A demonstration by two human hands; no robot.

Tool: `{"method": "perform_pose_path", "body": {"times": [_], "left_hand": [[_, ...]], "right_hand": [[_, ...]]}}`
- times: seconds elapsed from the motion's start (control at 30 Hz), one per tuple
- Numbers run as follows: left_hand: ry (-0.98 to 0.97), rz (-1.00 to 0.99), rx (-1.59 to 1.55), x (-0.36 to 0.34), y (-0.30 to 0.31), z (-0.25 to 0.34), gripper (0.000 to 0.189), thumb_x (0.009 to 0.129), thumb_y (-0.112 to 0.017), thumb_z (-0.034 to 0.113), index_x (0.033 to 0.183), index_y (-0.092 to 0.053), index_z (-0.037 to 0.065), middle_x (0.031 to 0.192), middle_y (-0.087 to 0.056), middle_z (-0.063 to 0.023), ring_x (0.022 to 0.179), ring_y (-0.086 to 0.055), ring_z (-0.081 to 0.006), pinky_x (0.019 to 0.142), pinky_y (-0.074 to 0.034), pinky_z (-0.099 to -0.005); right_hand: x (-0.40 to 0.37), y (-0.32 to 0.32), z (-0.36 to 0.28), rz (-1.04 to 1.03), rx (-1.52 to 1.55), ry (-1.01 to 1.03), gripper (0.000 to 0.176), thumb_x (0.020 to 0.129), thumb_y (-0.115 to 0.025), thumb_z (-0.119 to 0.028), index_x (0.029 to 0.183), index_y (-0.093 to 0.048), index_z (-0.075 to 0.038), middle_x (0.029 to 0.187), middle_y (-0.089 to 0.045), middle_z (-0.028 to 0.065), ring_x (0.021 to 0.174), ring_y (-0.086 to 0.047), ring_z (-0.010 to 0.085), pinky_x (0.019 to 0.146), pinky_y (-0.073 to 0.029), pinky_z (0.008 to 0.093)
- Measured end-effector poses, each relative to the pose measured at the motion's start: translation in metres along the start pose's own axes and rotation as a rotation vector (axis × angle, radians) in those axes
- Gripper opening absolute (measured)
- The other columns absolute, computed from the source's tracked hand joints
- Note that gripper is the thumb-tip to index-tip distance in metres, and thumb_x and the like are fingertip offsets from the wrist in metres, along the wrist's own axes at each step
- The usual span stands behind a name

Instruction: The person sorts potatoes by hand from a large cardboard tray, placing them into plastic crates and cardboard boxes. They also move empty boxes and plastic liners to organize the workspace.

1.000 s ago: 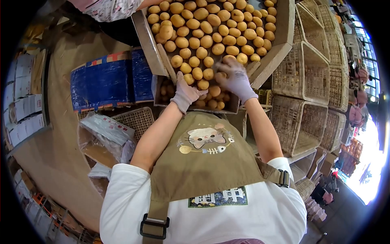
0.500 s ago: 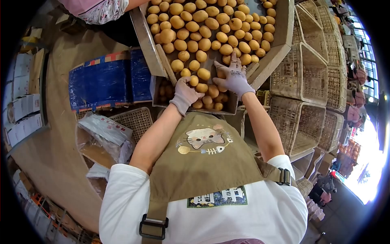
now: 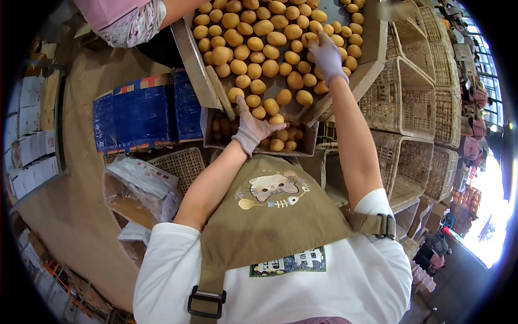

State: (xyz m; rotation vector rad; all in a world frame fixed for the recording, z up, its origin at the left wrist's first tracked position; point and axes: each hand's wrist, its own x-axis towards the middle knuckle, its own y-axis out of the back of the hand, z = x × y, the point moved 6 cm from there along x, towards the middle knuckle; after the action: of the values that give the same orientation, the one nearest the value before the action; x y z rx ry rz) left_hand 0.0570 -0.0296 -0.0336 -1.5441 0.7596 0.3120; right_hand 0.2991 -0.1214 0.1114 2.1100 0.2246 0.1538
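Note:
Round yellow-brown potatoes (image 3: pixel 263 27) are spread over a sorting tray with wooden sides (image 3: pixel 194 59), whose narrow mouth faces me. Below that mouth stands a bin (image 3: pixel 306 146) partly filled with more potatoes. My left hand (image 3: pixel 252 128), in a pale glove, rests at the mouth with thumb and fingers apart, next to a few potatoes and the left wooden side. Farther up the tray, my gloved right hand (image 3: pixel 327 56) reaches among the potatoes, its fingers extended and touching some; the fingertips are partly hidden.
Stacked plastic crates (image 3: pixel 413 97) line the right side. To the left are a blue-wrapped box (image 3: pixel 135 116), a woven crate (image 3: pixel 183 166) and a carton with plastic film (image 3: pixel 143 186). Another person's arm and patterned sleeve (image 3: pixel 135 24) show at the upper left.
My right hand has moved up the tray from near its mouth. Some potatoes around the mouth have shifted downward. My left hand has opened wider and stays near the same place.

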Motion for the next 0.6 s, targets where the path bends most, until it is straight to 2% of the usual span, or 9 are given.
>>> {"method": "perform_pose_path", "body": {"times": [0.07,0.1,0.2,0.23,0.27,0.37,0.43,0.47,0.6], "left_hand": [[0.009,0.035,-0.055,0.001,-0.002,-0.002,0.118,0.070,-0.054,0.091,0.158,-0.019,0.021,0.164,-0.019,-0.0097,0.149,-0.016,-0.0440,0.109,-0.016,-0.0784],[0.010,0.052,-0.086,0.002,-0.003,-0.002,0.119,0.069,-0.054,0.092,0.158,-0.018,0.021,0.165,-0.017,-0.0086,0.149,-0.015,-0.0438,0.109,-0.016,-0.0786],[-0.011,0.074,-0.123,0.001,-0.003,-0.001,0.121,0.068,-0.054,0.092,0.158,-0.017,0.021,0.164,-0.019,-0.0090,0.149,-0.017,-0.0447,0.108,-0.015,-0.0793],[0.017,-0.106,-0.060,0.011,0.006,-0.001,0.121,0.068,-0.053,0.093,0.158,-0.017,0.021,0.164,-0.019,-0.0091,0.147,-0.021,-0.0456,0.109,-0.012,-0.0794],[0.070,-0.173,-0.121,0.016,0.010,-0.003,0.121,0.068,-0.053,0.093,0.158,-0.017,0.021,0.164,-0.018,-0.0097,0.147,-0.022,-0.0458,0.110,-0.011,-0.0793],[-0.044,0.064,-0.078,0.003,-0.001,-0.002,0.122,0.067,-0.054,0.093,0.158,-0.014,0.023,0.165,-0.016,-0.0107,0.148,-0.019,-0.0449,0.109,-0.011,-0.0802],[-0.023,0.023,-0.076,0.004,-0.003,-0.002,0.119,0.068,-0.051,0.093,0.158,-0.019,0.022,0.164,-0.019,-0.0091,0.148,-0.019,-0.0455,0.109,-0.011,-0.0802],[-0.008,-0.068,-0.038,0.004,-0.005,-0.003,0.119,0.068,-0.050,0.094,0.158,-0.020,0.021,0.164,-0.021,-0.0085,0.148,-0.019,-0.0459,0.109,-0.012,-0.0799],[0.011,-0.254,0.019,0.001,-0.006,0.006,0.119,0.068,-0.052,0.092,0.158,-0.021,0.020,0.164,-0.019,-0.0086,0.149,-0.015,-0.0429,0.112,-0.014,-0.0763]], "right_hand": [[0.016,-0.015,-0.004,-0.187,-0.277,-0.114,0.057,0.092,-0.055,-0.038,0.141,-0.050,-0.010,0.140,-0.054,0.0196,0.124,-0.056,0.0376,0.102,-0.047,0.0441],[0.011,-0.022,-0.009,-0.253,-0.333,-0.019,0.060,0.089,-0.058,-0.042,0.138,-0.050,-0.007,0.140,-0.053,0.0218,0.125,-0.055,0.0390,0.102,-0.047,0.0435],[0.004,-0.044,0.001,-0.356,-0.246,-0.060,0.070,0.082,-0.067,-0.046,0.136,-0.050,-0.006,0.133,-0.058,0.0238,0.123,-0.057,0.0384,0.103,-0.046,0.0438],[-0.003,-0.041,0.002,-0.278,-0.209,-0.069,0.066,0.079,-0.070,-0.045,0.129,-0.057,-0.004,0.126,-0.063,0.0219,0.120,-0.059,0.0365,0.102,-0.046,0.0425],[-0.011,-0.038,0.004,-0.233,-0.094,0.030,0.055,0.083,-0.067,-0.039,0.123,-0.061,-0.002,0.121,-0.067,0.0195,0.116,-0.062,0.0332,0.099,-0.048,0.0408],[-0.041,-0.048,0.041,-0.271,0.495,0.145,0.037,0.095,-0.059,-0.032,0.119,-0.061,-0.004,0.113,-0.067,0.0147,0.099,-0.065,0.0264,0.089,-0.054,0.0392],[-0.084,-0.024,0.033,-0.353,1.595,-0.220,0.036,0.101,-0.052,-0.036,0.127,-0.054,-0.011,0.111,-0.064,0.0128,0.086,-0.064,0.0222,0.080,-0.059,0.0407],[-0.099,-0.016,0.038,-0.363,1.764,-0.448,0.045,0.099,-0.057,-0.037,0.135,-0.049,-0.012,0.114,-0.063,0.0135,0.083,-0.063,0.0220,0.083,-0.058,0.0426],[-0.171,0.053,0.096,-0.127,1.879,-0.339,0.054,0.096,-0.061,-0.035,0.141,-0.047,-0.008,0.119,-0.063,0.0166,0.084,-0.063,0.0239,0.085,-0.057,0.0421]]}}
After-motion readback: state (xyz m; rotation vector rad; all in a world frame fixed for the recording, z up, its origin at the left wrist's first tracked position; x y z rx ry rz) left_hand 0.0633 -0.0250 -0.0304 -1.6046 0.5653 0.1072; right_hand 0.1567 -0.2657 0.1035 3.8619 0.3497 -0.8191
